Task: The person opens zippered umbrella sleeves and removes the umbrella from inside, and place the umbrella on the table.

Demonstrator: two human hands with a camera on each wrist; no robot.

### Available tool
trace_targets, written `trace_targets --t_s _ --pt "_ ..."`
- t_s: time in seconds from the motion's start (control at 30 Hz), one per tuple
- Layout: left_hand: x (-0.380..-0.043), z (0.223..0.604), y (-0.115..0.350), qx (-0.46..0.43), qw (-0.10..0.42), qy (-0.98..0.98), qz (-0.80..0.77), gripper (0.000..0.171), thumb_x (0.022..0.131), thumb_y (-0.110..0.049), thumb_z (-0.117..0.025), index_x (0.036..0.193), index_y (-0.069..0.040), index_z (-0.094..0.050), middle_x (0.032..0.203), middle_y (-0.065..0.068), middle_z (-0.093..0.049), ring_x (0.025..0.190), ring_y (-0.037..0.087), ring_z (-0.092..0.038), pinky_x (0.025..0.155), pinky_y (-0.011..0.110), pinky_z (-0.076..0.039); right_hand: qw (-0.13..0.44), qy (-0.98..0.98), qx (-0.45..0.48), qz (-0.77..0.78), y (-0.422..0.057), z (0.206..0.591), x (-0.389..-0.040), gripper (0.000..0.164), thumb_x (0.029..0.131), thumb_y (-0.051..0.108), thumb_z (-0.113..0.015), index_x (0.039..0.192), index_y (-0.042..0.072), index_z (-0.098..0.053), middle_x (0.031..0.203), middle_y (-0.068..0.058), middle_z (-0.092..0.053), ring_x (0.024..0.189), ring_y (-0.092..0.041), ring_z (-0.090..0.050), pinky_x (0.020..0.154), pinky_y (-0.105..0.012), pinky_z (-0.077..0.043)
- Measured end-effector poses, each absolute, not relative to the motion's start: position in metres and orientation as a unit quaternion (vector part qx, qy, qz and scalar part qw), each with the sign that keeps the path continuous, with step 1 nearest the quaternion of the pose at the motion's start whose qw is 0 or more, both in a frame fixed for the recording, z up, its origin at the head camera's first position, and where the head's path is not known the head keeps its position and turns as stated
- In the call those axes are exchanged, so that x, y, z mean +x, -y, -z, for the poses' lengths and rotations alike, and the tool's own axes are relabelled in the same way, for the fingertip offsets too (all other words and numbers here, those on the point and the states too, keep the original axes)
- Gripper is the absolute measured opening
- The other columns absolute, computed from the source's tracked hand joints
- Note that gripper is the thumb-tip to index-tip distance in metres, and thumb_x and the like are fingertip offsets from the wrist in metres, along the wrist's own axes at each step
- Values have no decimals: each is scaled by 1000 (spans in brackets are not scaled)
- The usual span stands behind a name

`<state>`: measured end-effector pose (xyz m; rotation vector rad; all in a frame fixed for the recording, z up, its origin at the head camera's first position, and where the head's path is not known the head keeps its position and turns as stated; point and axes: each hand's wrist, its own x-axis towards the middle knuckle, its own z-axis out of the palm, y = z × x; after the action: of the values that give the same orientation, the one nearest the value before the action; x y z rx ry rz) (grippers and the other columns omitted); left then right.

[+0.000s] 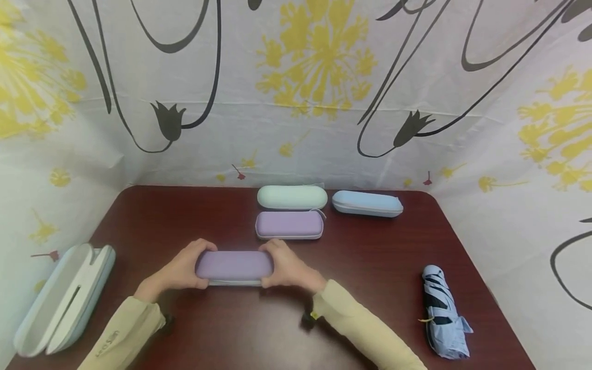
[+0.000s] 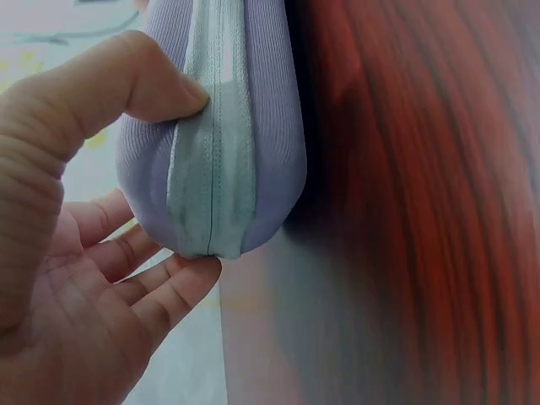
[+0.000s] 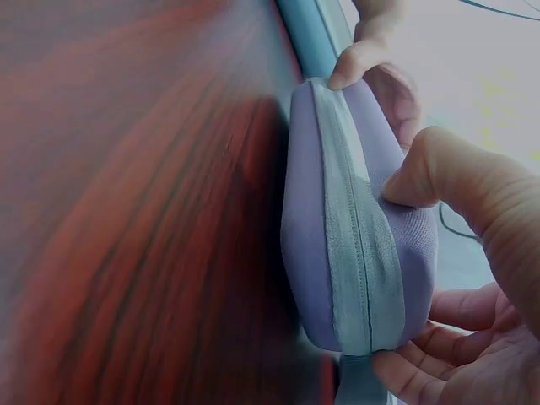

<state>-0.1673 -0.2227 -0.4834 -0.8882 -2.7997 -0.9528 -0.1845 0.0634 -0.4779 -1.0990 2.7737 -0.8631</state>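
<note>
A purple zip-up case [image 1: 235, 266] with a pale grey-green zip band is held lengthwise between both hands, close over the brown table. My left hand [image 1: 186, 267] grips its left end, the thumb [image 2: 173, 89] pressing near the zip band and the fingers bent around the end. At the opposite end my right hand [image 1: 290, 268] holds it the same way, its thumb [image 3: 422, 173] pressing the purple side by the band. The zip looks closed along the side facing me. Just behind lies a second purple case [image 1: 289, 225].
Behind the second purple case are a mint case [image 1: 292, 197] and a light blue case [image 1: 367, 203]. An opened light blue case with a white inside [image 1: 69, 303] lies at the left edge. A folded blue-and-black umbrella [image 1: 445, 313] lies at the right. Patterned cloth [image 1: 287, 139] surrounds the table [image 1: 259, 329].
</note>
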Motion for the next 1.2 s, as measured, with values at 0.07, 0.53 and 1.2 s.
trace_targets --t_s 0.07,0.53,1.2 --pt "-168 483 214 -294 25 904 310 66 48 -12 -80 108 -4 -54 103 1 -55 96 22 -50 80 39 -42 18 -893 -351 282 -73 477 -181 65 56 23 -78 112 -1 -57 106 -10 -54 101 -21 -48 88 -28 -43" --pt "-171 479 149 -316 -27 893 320 67 51 -17 -81 110 -5 -52 106 2 -51 98 19 -46 83 37 -43 22 -903 -317 291 -142 473 -162 65 57 25 -78 114 1 -57 107 -7 -55 98 -19 -51 86 -34 -45" --pt "-169 478 109 -346 -31 882 320 66 53 -18 -81 110 -3 -52 106 3 -51 100 21 -46 85 36 -44 94 -857 -312 400 -217 473 -155 49 74 5 -74 118 -2 -56 111 -9 -58 97 -22 -59 82 -32 -51"
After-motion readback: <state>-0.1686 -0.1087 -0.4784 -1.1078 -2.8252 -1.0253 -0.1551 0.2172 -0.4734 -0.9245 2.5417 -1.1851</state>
